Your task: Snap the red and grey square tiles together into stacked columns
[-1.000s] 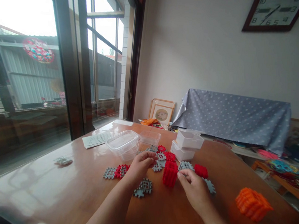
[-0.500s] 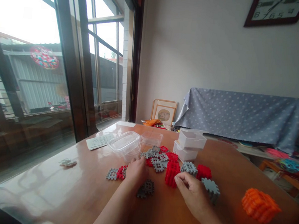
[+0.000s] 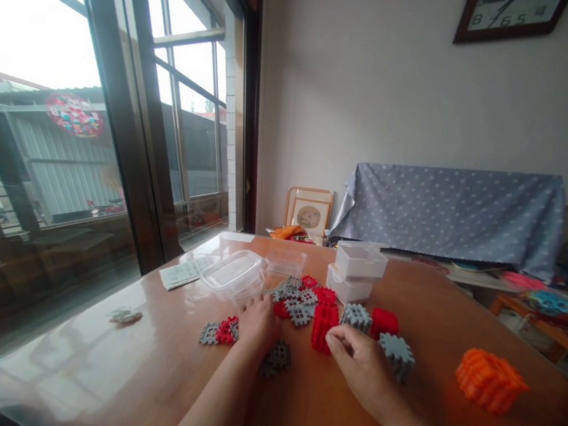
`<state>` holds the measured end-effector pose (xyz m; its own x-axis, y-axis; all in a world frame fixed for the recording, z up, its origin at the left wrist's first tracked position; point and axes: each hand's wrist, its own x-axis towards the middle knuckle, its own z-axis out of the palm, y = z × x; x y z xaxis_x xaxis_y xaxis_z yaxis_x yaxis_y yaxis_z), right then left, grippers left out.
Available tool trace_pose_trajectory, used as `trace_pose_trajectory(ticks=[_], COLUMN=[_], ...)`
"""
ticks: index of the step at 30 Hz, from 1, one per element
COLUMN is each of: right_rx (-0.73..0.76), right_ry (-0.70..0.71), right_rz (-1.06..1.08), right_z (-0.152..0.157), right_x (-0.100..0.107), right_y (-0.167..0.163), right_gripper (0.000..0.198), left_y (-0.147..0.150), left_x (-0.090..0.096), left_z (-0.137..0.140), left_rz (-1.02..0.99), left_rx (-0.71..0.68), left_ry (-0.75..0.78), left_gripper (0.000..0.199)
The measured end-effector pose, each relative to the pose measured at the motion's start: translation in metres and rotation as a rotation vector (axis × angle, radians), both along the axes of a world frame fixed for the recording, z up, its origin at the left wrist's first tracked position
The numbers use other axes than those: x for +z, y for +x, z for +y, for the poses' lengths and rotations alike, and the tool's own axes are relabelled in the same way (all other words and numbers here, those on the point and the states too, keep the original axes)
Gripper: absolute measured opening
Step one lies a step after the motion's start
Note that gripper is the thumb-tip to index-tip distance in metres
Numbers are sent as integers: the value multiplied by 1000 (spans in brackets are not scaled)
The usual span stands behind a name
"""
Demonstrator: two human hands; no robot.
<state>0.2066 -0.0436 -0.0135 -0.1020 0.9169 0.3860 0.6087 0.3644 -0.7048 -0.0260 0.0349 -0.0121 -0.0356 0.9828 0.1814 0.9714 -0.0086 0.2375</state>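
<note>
My left hand (image 3: 257,323) reaches toward a loose pile of grey interlocking tiles (image 3: 299,313), its fingers bent down and fingertips partly hidden behind the hand. Red tiles (image 3: 325,295) are mixed into that pile. To the left of the hand lie a light grey tile (image 3: 210,333) and a red tile (image 3: 227,330); dark grey tiles (image 3: 280,355) rest to its right. My right hand (image 3: 358,354) is closed, thumb and fingertips together at the right edge of an upright stack of red tiles (image 3: 324,327).
Behind my right hand stand grey stacks (image 3: 356,318) (image 3: 396,351) and a red stack (image 3: 384,323). An orange stack (image 3: 491,382) sits at the right. Clear plastic boxes (image 3: 232,274) and white boxes (image 3: 360,260) stand farther back. A paper (image 3: 185,274) and a small clear packet (image 3: 125,315) lie left.
The view has turned slightly, shifting everything a little left. My left hand has moved a little relative to the pile; my right hand stays by the red stack.
</note>
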Motion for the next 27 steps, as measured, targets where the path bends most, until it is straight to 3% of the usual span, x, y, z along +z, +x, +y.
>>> trace_pose_trajectory(ticks=[18, 23, 27], right_rx=[8, 5, 17], right_ry=[29, 24, 18], right_rz=[38, 40, 42], right_z=[-5, -5, -4], right_x=[2, 3, 2], right_y=[-4, -4, -4], right_gripper=[26, 27, 28], left_y=[-3, -8, -11], left_x=[12, 15, 17], left_z=[-4, -6, -4], left_rz=[-54, -225, -514], left_rx=[-105, -118, -141], left_ry=[135, 139, 144], left_gripper=[29, 18, 10])
